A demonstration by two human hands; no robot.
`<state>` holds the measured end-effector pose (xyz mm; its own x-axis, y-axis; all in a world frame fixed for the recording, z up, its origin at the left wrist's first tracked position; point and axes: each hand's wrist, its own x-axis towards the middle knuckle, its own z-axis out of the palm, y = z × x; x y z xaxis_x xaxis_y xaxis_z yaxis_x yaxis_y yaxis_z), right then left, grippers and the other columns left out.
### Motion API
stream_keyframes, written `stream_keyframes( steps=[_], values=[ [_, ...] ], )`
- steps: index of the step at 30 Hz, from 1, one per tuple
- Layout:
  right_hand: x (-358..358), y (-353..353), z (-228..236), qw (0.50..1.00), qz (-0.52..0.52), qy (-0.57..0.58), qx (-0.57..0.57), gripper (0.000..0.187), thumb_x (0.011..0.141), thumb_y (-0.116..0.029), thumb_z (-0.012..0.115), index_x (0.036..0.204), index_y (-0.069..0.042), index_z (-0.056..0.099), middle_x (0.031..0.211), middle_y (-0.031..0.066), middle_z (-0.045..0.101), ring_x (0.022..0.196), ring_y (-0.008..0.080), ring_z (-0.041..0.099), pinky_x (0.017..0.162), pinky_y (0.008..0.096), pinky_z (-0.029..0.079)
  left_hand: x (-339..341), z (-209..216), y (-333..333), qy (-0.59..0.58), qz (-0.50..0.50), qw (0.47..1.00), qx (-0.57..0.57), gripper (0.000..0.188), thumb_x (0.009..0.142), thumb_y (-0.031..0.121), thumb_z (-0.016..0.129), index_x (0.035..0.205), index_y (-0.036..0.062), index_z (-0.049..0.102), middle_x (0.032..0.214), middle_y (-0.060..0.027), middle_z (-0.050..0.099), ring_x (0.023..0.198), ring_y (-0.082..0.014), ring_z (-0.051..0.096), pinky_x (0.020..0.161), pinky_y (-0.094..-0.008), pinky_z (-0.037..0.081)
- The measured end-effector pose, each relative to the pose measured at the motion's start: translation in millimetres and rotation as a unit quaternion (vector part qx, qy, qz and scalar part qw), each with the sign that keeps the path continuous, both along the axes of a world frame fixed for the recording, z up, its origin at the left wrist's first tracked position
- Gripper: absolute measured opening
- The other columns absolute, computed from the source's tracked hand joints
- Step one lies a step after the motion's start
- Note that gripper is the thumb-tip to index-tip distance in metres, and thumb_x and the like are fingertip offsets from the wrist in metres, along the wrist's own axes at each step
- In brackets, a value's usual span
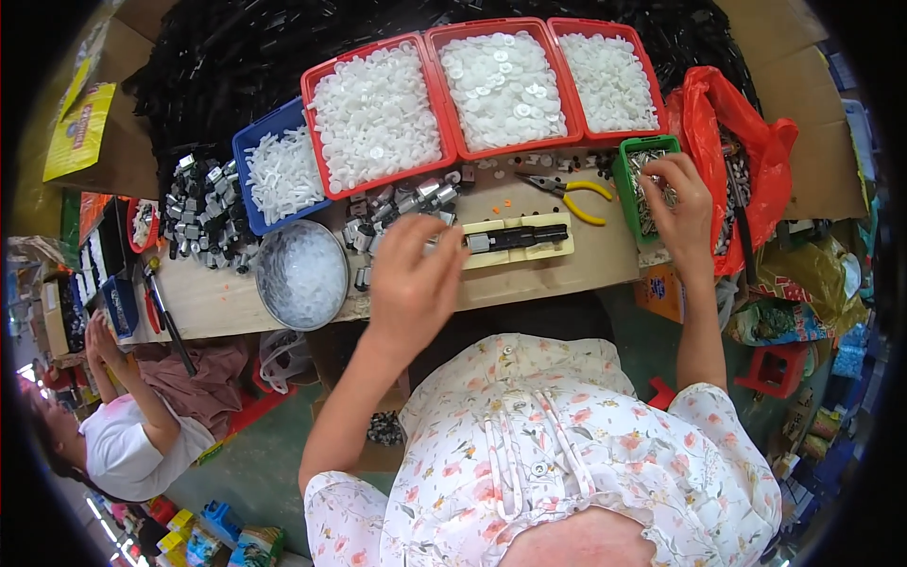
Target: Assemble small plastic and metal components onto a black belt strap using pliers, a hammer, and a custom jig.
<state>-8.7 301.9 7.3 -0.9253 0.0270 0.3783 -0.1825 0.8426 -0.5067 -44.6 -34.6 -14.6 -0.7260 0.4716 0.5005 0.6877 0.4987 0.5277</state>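
A cream holding block (521,253) lies near the table's front edge, with a long black part (529,235) and a silver metal piece (480,243) set in its slot. My left hand (412,283) is at the block's left end, fingers curled and pinched together; what they grip, if anything, is hidden. At the right, my right hand (682,210) reaches into a green tray (622,180) of small metal pieces (650,156). Its thumb and fingertips come together over them, and anything between is too small to name. Yellow-handled pliers (581,200) lie between the block and the tray.
Red trays (331,180) of white plastic parts and a blue tray (248,213) line the back. A round metal bowl (302,276) stands left, near loose silver-and-black parts (203,213). A red plastic bag (718,104) stands right. Another person (142,435) sits at far left, hands together.
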Motion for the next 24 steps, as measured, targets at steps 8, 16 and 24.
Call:
stream_keyframes(
  steps=[8, 16, 24],
  values=[
    [8.7, 38.2, -22.3, 0.986, -0.104, -0.061, 0.116, 0.013, 0.088, -0.003, 0.067, 0.098, 0.005, 0.065, 0.09, 0.0154, 0.059, 0.078, 0.0304, 0.062, 0.069, 0.0372, 0.048, -101.4, 25.7, -0.1, 0.124, 0.082, 0.986, -0.071, 0.01, 0.076, -0.001, 0.07, 0.086, 0.0011, 0.069, 0.091, -0.0099, 0.063, 0.093, -0.0301, 0.057, 0.081, -0.0415, 0.049],
    [5.1, 44.4, -19.1, 0.991, -0.098, -0.056, 0.066, 0.008, 0.086, 0.0, 0.066, 0.091, 0.006, 0.065, 0.084, 0.014, 0.06, 0.073, 0.0267, 0.063, 0.066, 0.0349, 0.048, -144.4, 9.1, 23.0, 0.16, 0.091, 0.972, -0.143, 0.006, 0.075, 0.007, 0.072, 0.081, 0.004, 0.071, 0.085, -0.0072, 0.063, 0.092, -0.0278, 0.056, 0.078, -0.0397, 0.048],
    [8.3, 46.6, -11.6, 0.992, -0.102, -0.069, -0.001, 0.007, 0.085, 0.0, 0.067, 0.089, 0.006, 0.065, 0.083, 0.012, 0.06, 0.072, 0.0224, 0.064, 0.065, 0.0314, 0.048, -156.6, 5.9, 35.0, 0.175, 0.079, 0.972, -0.137, 0.011, 0.073, 0.005, 0.068, 0.083, 0.0072, 0.073, 0.081, -0.006, 0.063, 0.088, -0.0266, 0.056, 0.077, -0.0391, 0.048]
  ],
)
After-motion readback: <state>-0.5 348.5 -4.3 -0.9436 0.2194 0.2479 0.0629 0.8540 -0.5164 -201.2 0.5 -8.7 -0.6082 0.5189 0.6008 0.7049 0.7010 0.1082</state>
